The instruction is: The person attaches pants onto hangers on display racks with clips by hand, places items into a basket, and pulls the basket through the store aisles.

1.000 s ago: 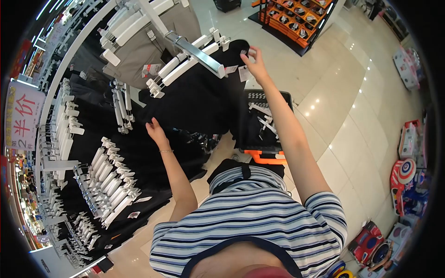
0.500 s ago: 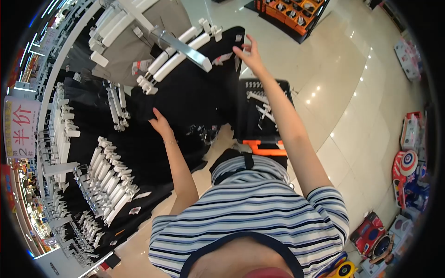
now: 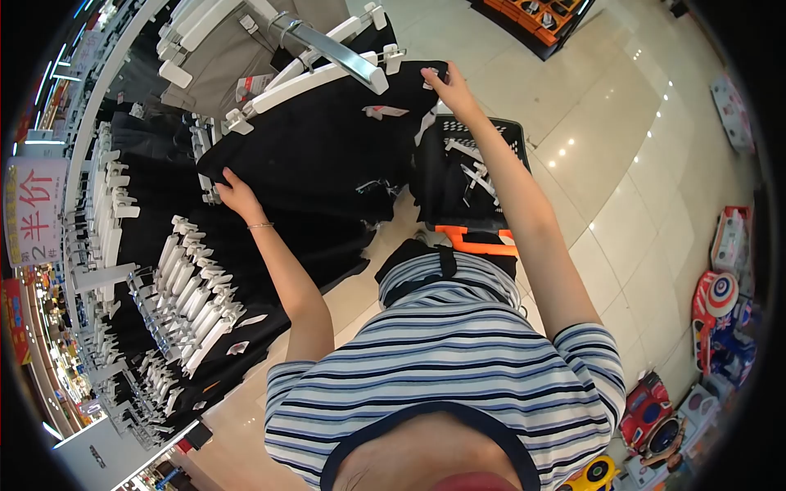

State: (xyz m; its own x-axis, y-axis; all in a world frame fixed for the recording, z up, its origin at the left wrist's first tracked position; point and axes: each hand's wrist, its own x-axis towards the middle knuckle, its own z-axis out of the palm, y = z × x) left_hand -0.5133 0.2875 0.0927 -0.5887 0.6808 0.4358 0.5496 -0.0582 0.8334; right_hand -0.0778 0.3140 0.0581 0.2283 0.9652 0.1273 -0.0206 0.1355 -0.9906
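A black garment (image 3: 319,131) hangs from a white clip hanger (image 3: 307,85) at the end of a metal display arm (image 3: 336,53). Its cloth is stretched wide between my two hands. My left hand (image 3: 239,198) grips the garment's left side, thumb on top and the other fingers mostly behind the cloth. At the upper right corner, my right hand (image 3: 453,92) pinches the edge near a small white label. A pinkish-white tag (image 3: 385,110) lies on the front of the cloth. Grey garments (image 3: 221,90) with their own hangers hang just behind.
A black shopping basket (image 3: 514,135) with an orange handle (image 3: 471,240) stands before me, holding dark cloth and white hangers (image 3: 479,176). More white hangers (image 3: 192,299) with black clothes fill the rack at left. Boxed toys (image 3: 716,295) line the right; an orange display (image 3: 548,20) stands ahead.
My left hand has moved left and up, and my right hand slightly right, spreading the garment wider. The front hanger now lies nearer, apart from the one behind.
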